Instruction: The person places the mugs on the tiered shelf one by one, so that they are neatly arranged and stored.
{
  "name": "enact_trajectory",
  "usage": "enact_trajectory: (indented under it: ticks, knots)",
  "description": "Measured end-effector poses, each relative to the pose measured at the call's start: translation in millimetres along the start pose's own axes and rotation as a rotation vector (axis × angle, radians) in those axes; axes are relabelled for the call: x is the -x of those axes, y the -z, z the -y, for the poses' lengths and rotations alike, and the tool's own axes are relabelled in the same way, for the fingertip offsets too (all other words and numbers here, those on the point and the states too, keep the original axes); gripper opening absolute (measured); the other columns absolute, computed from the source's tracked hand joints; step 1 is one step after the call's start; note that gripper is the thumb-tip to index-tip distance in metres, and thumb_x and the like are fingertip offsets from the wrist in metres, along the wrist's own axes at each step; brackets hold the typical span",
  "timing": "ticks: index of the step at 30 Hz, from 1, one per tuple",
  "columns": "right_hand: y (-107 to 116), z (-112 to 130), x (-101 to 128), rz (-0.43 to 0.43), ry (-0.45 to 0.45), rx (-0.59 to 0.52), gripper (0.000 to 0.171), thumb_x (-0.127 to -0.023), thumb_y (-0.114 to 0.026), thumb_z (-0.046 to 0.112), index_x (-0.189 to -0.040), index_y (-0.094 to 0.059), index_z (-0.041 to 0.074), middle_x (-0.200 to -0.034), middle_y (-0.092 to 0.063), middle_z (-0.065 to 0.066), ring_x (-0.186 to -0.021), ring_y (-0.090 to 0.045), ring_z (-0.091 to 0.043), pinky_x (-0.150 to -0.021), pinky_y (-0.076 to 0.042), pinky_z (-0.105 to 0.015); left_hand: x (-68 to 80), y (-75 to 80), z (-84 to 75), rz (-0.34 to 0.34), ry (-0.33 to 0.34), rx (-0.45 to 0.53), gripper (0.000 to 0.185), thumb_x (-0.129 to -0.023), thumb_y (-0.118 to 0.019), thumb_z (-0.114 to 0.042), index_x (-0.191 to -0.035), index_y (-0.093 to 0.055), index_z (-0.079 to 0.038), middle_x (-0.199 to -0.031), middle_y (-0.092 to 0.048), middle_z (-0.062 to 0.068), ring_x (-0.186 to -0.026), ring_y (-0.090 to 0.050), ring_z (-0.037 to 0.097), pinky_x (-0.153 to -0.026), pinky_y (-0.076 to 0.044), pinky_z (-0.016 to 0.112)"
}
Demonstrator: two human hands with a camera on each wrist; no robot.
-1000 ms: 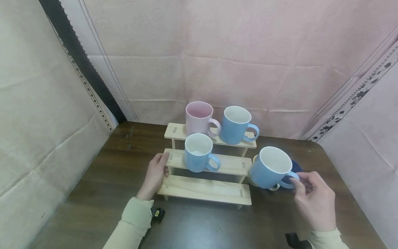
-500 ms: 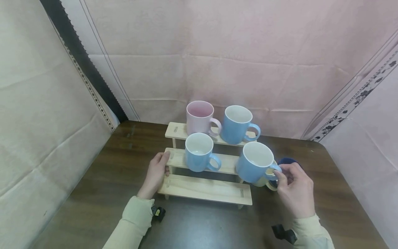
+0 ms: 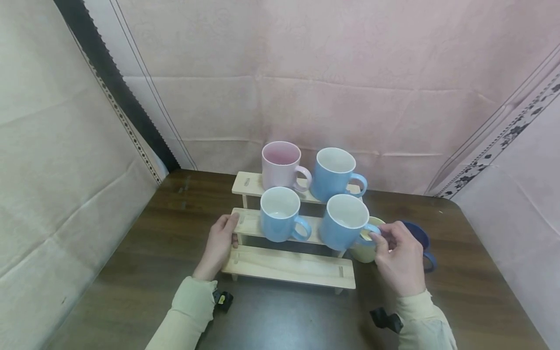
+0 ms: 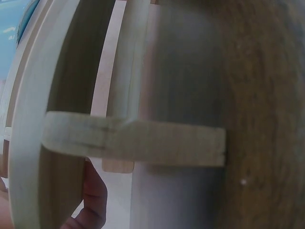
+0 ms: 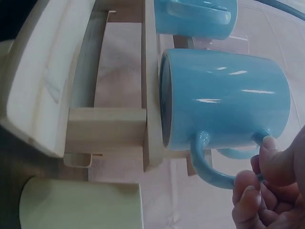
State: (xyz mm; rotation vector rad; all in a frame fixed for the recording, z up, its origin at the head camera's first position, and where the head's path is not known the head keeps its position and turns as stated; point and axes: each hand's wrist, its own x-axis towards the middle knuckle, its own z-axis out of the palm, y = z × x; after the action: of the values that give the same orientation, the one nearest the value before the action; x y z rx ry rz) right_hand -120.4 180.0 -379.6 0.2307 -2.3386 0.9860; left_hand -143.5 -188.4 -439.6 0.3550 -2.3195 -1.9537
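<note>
By its handle, my right hand (image 3: pixel 400 257) pinches a light blue mug (image 3: pixel 343 223) at the right end of the middle step of a wooden three-step rack (image 3: pixel 288 265). In the right wrist view the base of this mug (image 5: pixel 224 98) is at the step's surface; whether its full weight rests there I cannot tell. My left hand (image 3: pixel 218 243) grips the left end of the middle step, thumb on top and fingers below. Another light blue mug (image 3: pixel 279 216) stands left on that step. A pink mug (image 3: pixel 279 165) and a blue mug (image 3: pixel 332 175) stand on the top step.
Right of the rack, a pale yellow-green mug (image 3: pixel 364 250) stands on the brown table (image 3: pixel 144 272), partly hidden by the held mug. Behind my right hand is a dark blue mug (image 3: pixel 417 233). Pale cloth (image 3: pixel 328 73) hangs behind and at both sides.
My right hand has carried the light blue mug leftward from beyond the rack's right end onto the middle step. The left hand has stayed at the rack's left end.
</note>
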Motion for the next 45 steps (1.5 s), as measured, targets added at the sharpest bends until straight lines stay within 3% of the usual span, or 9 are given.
enact_trajectory:
  ticks: [8,26,32,38,45]
  knots:
    - [-10,6,0,0.010,0.008,-0.041,0.013,-0.079,-0.076,-0.005,-0.085,-0.068,0.002,-0.076,-0.059,0.001,-0.065,-0.054,-0.012,-0.059,-0.042,-0.013,0.6,1.2,1.1,0.003,0.022,-0.009,0.049,-0.101,-0.044,-0.051,-0.111,-0.056,-0.005,-0.075,-0.049,0.006,-0.060,-0.049,0.020,-0.058,-0.042,0.029]
    - [-17,8,-1,0.050,-0.040,-0.030,0.013,-0.082,-0.077,0.001,-0.091,-0.069,0.004,-0.079,-0.059,0.000,-0.067,-0.054,-0.014,-0.060,-0.046,-0.021,0.0,0.4,-0.4,0.007,0.001,-0.004,0.049,-0.101,-0.043,-0.051,-0.112,-0.056,-0.005,-0.075,-0.048,0.006,-0.060,-0.049,0.020,-0.057,-0.042,0.028]
    - [-9,13,-1,0.171,-0.094,0.001,0.016,-0.088,-0.073,0.011,-0.102,-0.067,0.006,-0.087,-0.059,-0.002,-0.072,-0.056,-0.016,-0.060,-0.049,-0.026,-0.6,0.1,0.2,0.005,0.004,0.001,0.050,-0.100,-0.044,-0.052,-0.111,-0.056,-0.004,-0.075,-0.048,0.005,-0.060,-0.049,0.019,-0.056,-0.042,0.028]
    - [8,7,0,0.350,-0.099,0.056,0.036,-0.090,-0.072,0.027,-0.120,-0.062,0.009,-0.105,-0.061,-0.008,-0.082,-0.062,-0.021,-0.064,-0.052,-0.034,-1.1,0.1,1.9,0.003,0.007,0.000,0.051,-0.100,-0.044,-0.053,-0.112,-0.056,-0.005,-0.075,-0.048,0.006,-0.059,-0.049,0.020,-0.056,-0.042,0.028]
    - [30,-19,6,0.366,-0.085,0.085,0.051,-0.084,-0.076,0.038,-0.122,-0.061,0.007,-0.111,-0.062,-0.009,-0.082,-0.064,-0.018,-0.062,-0.050,-0.028,-0.3,1.1,0.4,0.012,0.010,-0.010,0.050,-0.100,-0.044,-0.053,-0.111,-0.056,-0.005,-0.075,-0.048,0.006,-0.060,-0.049,0.021,-0.058,-0.041,0.029]
